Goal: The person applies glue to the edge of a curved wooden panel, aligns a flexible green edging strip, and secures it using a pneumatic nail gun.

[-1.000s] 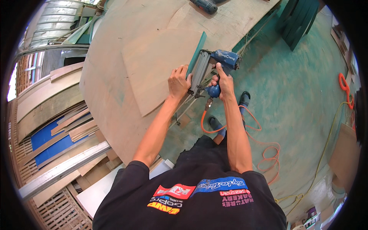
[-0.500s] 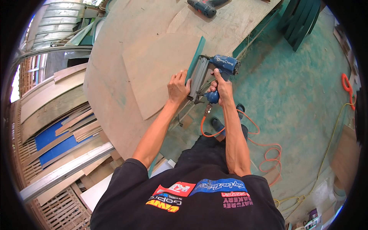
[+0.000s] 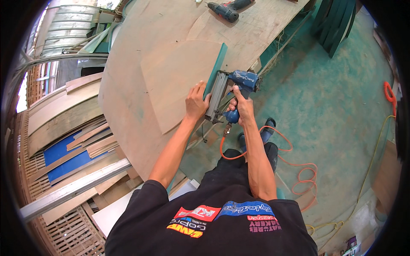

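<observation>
- I saw the right hand (image 3: 242, 106) wrapped tight around the handle of a blue nail gun (image 3: 246, 79).
- The thumb of that hand lay up near the top of the handle, and the fingers curled around the other side.
- The nail gun was tipped on its side at the table's edge, with its long grey part right beside a green strip (image 3: 216, 68). I could not tell if the two touched.
- The left hand (image 3: 196, 102) was at the near end of the green strip, its fingers half bent and close together. I could not tell if it pinched the strip or just pressed on it.
- The green strip ran along the edge of a thin wood sheet (image 3: 175, 81), which lay flat on the big table (image 3: 121, 81).
- An orange hose (image 3: 305, 171) went from the bottom of the nail gun down to the green floor (image 3: 337, 115) and made loops there.
- A drill (image 3: 225, 13) lay at the far part of the table, well away from both hands.
- On the left side, I saw a pile of boards (image 3: 64, 117).
</observation>
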A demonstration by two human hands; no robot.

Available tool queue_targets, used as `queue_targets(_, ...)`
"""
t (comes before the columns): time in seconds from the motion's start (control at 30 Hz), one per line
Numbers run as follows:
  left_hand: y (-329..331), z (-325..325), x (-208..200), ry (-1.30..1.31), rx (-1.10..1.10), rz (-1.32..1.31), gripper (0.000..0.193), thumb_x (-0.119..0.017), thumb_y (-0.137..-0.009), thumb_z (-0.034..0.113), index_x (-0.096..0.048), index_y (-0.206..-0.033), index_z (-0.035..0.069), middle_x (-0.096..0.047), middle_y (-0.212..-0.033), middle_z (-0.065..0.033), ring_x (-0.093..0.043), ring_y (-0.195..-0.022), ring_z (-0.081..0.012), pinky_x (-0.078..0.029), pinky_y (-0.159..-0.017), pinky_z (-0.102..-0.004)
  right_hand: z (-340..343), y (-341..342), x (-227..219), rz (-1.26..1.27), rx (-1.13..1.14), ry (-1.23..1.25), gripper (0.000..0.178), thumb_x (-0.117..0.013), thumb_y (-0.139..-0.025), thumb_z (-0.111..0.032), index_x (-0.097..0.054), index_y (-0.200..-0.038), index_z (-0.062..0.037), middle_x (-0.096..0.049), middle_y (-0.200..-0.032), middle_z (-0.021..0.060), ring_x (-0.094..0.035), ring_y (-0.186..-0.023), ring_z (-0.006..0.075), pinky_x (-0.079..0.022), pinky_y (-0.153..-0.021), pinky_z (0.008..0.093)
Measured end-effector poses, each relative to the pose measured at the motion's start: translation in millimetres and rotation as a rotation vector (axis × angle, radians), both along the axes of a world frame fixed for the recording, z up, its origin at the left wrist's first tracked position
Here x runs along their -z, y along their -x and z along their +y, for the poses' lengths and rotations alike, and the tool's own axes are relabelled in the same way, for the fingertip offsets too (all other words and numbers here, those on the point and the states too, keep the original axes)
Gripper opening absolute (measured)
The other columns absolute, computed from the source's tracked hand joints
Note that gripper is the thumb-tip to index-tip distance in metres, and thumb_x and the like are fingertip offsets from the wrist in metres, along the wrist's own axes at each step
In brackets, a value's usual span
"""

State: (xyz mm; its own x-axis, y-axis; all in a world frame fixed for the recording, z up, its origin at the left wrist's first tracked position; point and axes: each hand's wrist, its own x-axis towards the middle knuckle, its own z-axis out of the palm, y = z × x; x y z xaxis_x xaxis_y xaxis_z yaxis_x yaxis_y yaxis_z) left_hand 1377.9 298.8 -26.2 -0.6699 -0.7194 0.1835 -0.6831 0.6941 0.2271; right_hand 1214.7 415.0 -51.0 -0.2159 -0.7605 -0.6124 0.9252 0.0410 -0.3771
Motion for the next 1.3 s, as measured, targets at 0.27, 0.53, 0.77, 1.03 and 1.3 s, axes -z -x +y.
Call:
queue_targets(0.27, -36, 22, -7, -0.105, -0.084, -0.094, 0.064, -0.077, -0.081, 0.012, -0.055, -0.141, 0.004, -0.052, -0.149, -0.0197, -0.049, -0.136, -0.0469, -0.044, -0.111, -0.0488, 2, -3, -4, 0.026, 0.022, -0.029, 0.034, -0.076, -0.094, -0.038, -0.065, -0.102, -0.0058, -0.050, -0.059, -0.0019, -0.050, -0.047, 0.0106, -0.048, -0.048, 0.0311)
queue_targets(0.53, -32, 6, -13, -0.122, -0.029, -0.061, 0.058, -0.078, -0.082, 0.014, -0.062, -0.137, 0.006, -0.059, -0.144, -0.0170, -0.055, -0.130, -0.0449, -0.048, -0.107, -0.0472, 5, -8, -11, 0.029, 0.068, -0.033, 0.036, -0.076, -0.093, -0.038, -0.064, -0.103, -0.0059, -0.050, -0.060, -0.0017, -0.051, -0.048, 0.0108, -0.049, -0.049, 0.0312)
queue_targets(0.77, -37, 0, -11, -0.123, 0.010, -0.083, 0.058, -0.079, -0.081, 0.017, -0.063, -0.136, 0.008, -0.060, -0.143, -0.0160, -0.057, -0.129, -0.0436, -0.049, -0.106, -0.0468, 2, -11, -11, 0.048, 0.086, -0.027, 0.038, -0.073, -0.096, -0.040, -0.065, -0.109, -0.0058, -0.048, -0.060, -0.0040, -0.050, -0.049, 0.0083, -0.051, -0.050, 0.0298)
queue_targets(1.03, -38, 1, -13, -0.098, 0.026, -0.080, 0.057, -0.080, -0.080, 0.017, -0.064, -0.135, 0.007, -0.062, -0.141, -0.0159, -0.059, -0.126, -0.0435, -0.050, -0.105, -0.0464, 2, -16, -14, 0.056, 0.096, -0.038, 0.034, -0.073, -0.096, -0.038, -0.065, -0.107, -0.0069, -0.048, -0.059, -0.0038, -0.050, -0.048, 0.0086, -0.049, -0.049, 0.0300)
queue_targets(1.3, -37, 3, -12, -0.085, 0.034, -0.059, 0.057, -0.081, -0.079, 0.015, -0.065, -0.133, 0.006, -0.062, -0.140, -0.0170, -0.059, -0.126, -0.0443, -0.050, -0.104, -0.0464, 3, -15, -13, 0.045, 0.103, -0.033, 0.034, -0.074, -0.095, -0.037, -0.065, -0.104, -0.0061, -0.048, -0.059, -0.0032, -0.050, -0.047, 0.0092, -0.049, -0.048, 0.0305)
